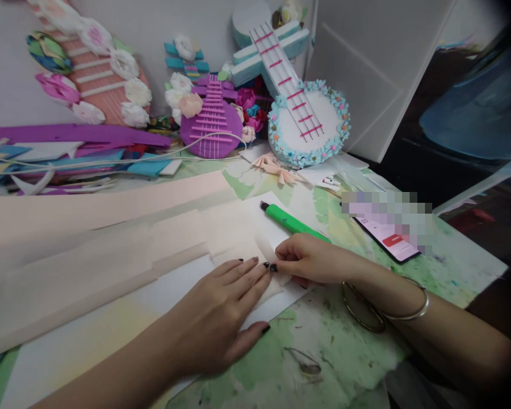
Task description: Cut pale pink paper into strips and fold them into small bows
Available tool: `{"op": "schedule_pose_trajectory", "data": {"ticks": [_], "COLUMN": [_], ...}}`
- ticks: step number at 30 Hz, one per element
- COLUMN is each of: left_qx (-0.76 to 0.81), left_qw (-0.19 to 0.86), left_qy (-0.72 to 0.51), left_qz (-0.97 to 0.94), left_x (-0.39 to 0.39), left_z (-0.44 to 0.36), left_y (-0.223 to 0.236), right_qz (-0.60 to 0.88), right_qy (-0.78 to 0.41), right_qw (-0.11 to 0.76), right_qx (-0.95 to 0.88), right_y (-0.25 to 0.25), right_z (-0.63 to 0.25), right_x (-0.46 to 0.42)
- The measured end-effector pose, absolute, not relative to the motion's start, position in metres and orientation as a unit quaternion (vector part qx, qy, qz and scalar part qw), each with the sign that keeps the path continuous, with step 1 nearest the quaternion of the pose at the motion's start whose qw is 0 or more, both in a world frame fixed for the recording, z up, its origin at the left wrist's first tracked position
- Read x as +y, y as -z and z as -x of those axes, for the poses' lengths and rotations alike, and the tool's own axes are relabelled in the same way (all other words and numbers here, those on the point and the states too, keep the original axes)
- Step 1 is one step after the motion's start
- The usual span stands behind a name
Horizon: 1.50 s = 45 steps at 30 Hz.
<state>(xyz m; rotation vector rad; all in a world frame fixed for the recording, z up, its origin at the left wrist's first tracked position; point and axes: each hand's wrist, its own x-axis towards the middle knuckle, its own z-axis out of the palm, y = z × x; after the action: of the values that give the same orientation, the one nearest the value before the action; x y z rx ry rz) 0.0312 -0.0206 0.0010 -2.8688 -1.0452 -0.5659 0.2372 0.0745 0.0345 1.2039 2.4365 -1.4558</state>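
My left hand (221, 318) lies flat with fingers stretched out, pressing down on a white sheet (123, 318) and the end of long pale peach paper strips (89, 250). My right hand (306, 260) is curled, its fingertips pinching the end of a peach strip right beside my left fingertips. A silver bangle (409, 312) sits on my right wrist. A green utility knife (292, 222) lies on the table just beyond my right hand, untouched.
A phone (387, 238) lies to the right of the knife. Foam craft instruments with flowers stand at the back: purple (213, 122), white and blue (306, 122), pink (102, 79). Coloured foam scraps (68, 153) pile at left. A white board (366, 74) leans at right. The green mat (344, 352) is stained.
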Motion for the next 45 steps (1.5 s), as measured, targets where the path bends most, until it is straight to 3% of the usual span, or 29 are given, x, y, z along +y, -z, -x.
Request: {"op": "schedule_pose_trajectory", "data": {"ticks": [20,45], "left_qx": [-0.365,-0.347], "left_qw": [-0.032,-0.04], "left_qy": [0.087,0.062], "left_qz": [0.926,0.935], "left_x": [-0.023,-0.02], "left_z": [-0.027,-0.025], "left_y": [-0.007,-0.008], "right_qz": [-0.28,-0.248], "right_qy": [0.297,0.379], "right_qw": [0.046,0.058], "right_qx": [0.912,0.89], "right_y": [-0.041,-0.044], "right_z": [-0.238,-0.244], "right_x": [0.08,0.086]}}
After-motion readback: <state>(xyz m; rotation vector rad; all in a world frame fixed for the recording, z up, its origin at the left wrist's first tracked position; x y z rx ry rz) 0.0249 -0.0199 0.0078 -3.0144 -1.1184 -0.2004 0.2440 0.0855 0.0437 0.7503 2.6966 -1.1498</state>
